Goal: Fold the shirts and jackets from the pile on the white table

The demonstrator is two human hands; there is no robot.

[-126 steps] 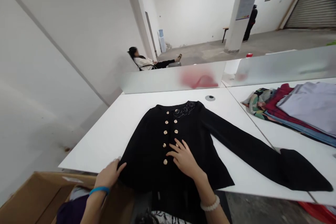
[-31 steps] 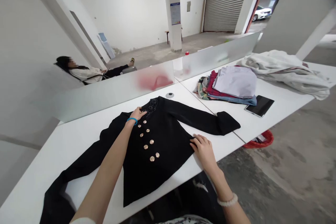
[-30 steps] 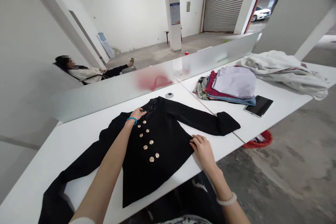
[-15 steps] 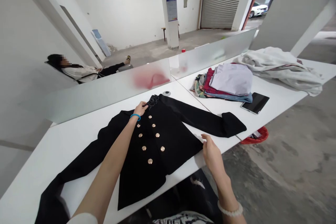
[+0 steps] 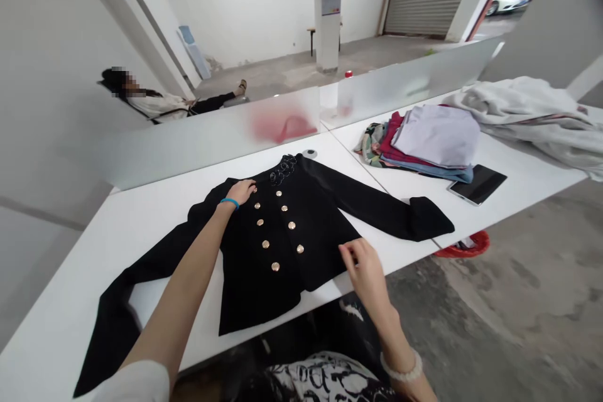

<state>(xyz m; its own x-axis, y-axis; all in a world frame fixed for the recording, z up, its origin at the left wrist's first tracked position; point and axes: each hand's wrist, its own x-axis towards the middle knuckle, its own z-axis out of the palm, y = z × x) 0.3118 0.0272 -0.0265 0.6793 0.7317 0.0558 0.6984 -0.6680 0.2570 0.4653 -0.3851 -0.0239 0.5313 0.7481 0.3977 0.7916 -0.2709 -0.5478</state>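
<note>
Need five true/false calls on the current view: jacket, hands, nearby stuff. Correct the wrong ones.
1. The black jacket lies on the white table with both sleeves out to the sides. True.
2. Both hands are near the jacket's lower edge. False: only the right hand is; the left hand is on the upper front.
3. Gold-coloured buttons run down the front in two rows. True.
4. The blue wristband is on the right arm. False: it is on the left arm; the right arm wears a white bracelet.
5. The tablet lies next to the pile of folded clothes. True.
</note>
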